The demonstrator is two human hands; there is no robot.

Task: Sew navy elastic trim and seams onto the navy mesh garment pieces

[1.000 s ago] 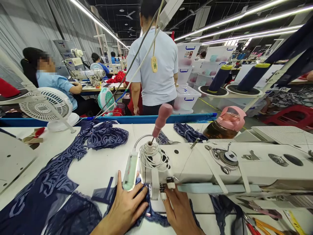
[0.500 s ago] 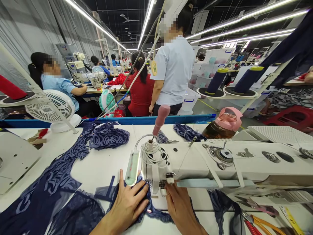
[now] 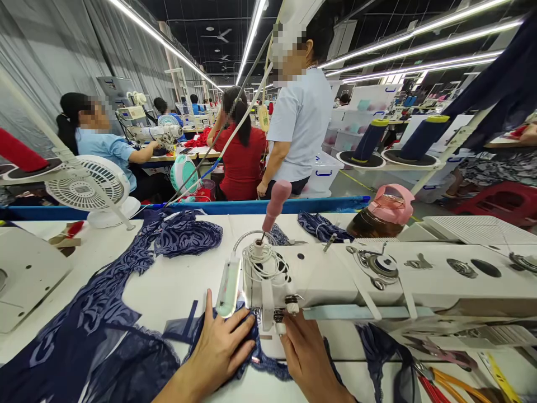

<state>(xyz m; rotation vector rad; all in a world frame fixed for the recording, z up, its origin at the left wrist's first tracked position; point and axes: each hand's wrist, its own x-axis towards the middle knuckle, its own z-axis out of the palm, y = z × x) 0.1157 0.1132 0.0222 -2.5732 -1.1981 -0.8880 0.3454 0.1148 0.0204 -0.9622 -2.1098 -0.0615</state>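
My left hand (image 3: pixel 222 344) lies flat with fingers spread on a navy lace garment piece (image 3: pixel 268 364), just left of the needle area of a white sewing machine (image 3: pixel 335 274). Beneath the machine head, my right hand (image 3: pixel 308 352) is bent with its fingers together over the same fabric. Its fingertips are partly hidden by the presser parts, so its grip shows only in part. The lace edge runs in a curve between both hands. A lit lamp (image 3: pixel 229 288) hangs above my left fingers. A pink-handled tool (image 3: pixel 277 207) stands upright on the machine head.
Navy lace pieces (image 3: pixel 96 296) spread across the left of the table, with a folded bundle (image 3: pixel 188 235) behind. Orange-handled pliers (image 3: pixel 453 383) and a yellow tape (image 3: pixel 499 378) lie at lower right. A pink-lidded jug (image 3: pixel 392 207) and white fan (image 3: pixel 90 184) stand behind. Several co-workers are beyond.
Both hands and the fabric stay nearly in place. The standing co-worker has turned slightly, and the seated person in red has raised an arm to the head.
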